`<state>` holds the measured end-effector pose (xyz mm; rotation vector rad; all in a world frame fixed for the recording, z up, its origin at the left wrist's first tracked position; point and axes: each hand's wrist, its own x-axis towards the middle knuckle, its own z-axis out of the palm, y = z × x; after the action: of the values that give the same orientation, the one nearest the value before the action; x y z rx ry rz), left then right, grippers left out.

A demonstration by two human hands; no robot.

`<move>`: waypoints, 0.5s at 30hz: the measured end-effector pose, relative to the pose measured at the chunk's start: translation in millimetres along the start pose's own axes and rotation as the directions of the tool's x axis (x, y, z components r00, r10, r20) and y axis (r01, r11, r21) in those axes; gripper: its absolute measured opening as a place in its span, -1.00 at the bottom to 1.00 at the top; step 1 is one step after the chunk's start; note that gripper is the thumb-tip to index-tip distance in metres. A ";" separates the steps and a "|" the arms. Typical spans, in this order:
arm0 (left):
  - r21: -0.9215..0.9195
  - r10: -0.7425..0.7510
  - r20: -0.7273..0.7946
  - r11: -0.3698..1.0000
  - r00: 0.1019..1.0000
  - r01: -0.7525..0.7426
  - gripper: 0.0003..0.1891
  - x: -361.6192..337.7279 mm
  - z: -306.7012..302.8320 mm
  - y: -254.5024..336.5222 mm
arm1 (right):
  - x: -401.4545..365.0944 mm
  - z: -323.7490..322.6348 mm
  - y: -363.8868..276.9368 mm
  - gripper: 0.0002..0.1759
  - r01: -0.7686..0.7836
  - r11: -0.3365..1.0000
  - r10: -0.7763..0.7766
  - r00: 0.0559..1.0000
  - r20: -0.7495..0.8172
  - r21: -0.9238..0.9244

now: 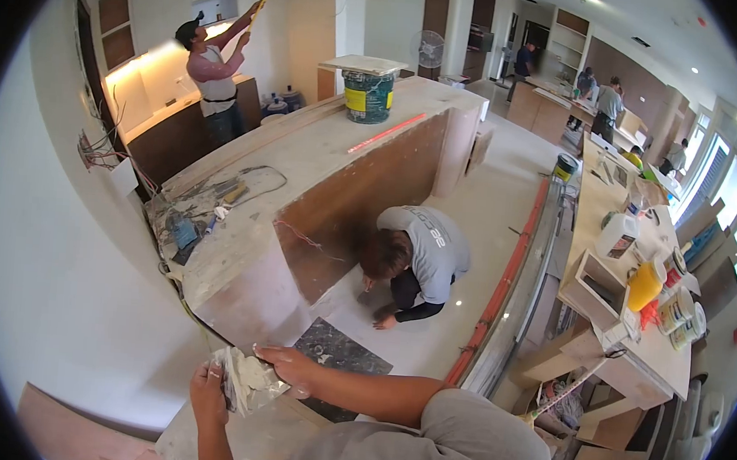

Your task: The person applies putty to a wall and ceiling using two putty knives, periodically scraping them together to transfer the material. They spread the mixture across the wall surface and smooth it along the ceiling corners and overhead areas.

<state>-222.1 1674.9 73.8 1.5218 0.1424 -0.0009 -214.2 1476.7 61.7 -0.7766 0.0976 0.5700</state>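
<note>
White putty [252,379] is heaped on thin, silvery scraper blades in front of me, at the lower left of the head view. My left hand [210,392] is closed around the left side, on a putty-laden scraper. From the right, my right hand [289,370] grips the other edge, its fingers pinched on a silvery scraper [270,387]. Smeared putty hides where one blade ends and the other begins. Just beyond my hands is the end of a long, unfinished counter [253,295]. A dark, speckled sheet [338,358] lies on the floor beside it.
A person in a grey shirt [431,247] crouches by the counter. Another person [213,74] reaches up behind it. On the counter stand a green bucket [367,102] and tools [230,195]. A workbench [585,245] with bottles and tubs runs along the right, beside red-and-metal rails [501,295].
</note>
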 end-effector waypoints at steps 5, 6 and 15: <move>0.269 0.064 -0.019 0.961 0.998 -0.056 -0.84 -15.5 -10.3 7.1 | -22.3 6.0 -10.7 -0.60 -0.004 0.989 0.003 1.000 0.006 0.149; 0.495 0.050 0.013 0.867 0.999 -0.050 -0.85 -21.2 -11.5 7.4 | -28.3 11.4 -17.1 -0.60 -0.004 0.983 0.005 1.000 -0.005 0.186; 0.328 0.431 -0.274 0.882 0.859 -0.338 -0.75 -43.6 -1.0 34.5 | -23.4 7.5 -29.3 -0.59 0.303 0.934 -0.275 0.947 -0.165 0.186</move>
<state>-262.4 1673.8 112.2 1.7924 0.1094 0.5950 -219.6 1454.6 92.4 -0.6087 0.1638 0.2200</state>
